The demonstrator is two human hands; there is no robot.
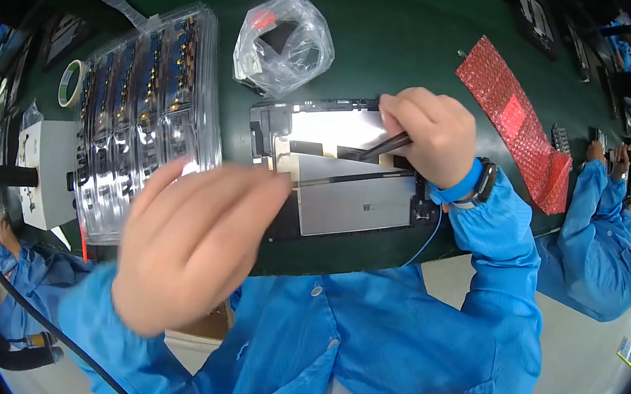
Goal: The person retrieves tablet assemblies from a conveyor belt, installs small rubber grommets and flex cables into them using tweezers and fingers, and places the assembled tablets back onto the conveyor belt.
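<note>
An opened tablet-like device lies on the green work surface, showing a bright silver panel and a grey flat battery-like plate in a black frame. A dark strip crosses it between the two. My right hand is closed around dark tweezers, whose tips point down to the middle of the device. My left hand is held over the device's left edge, smeared by motion. Its fingertips are near the left end of the dark strip; whether they grip anything cannot be made out.
Clear plastic trays with circuit boards stand at left, beside a tape roll and a white box. A clear plastic bag lies behind the device. Red bubble wrap lies at right. A co-worker in blue sits farther right.
</note>
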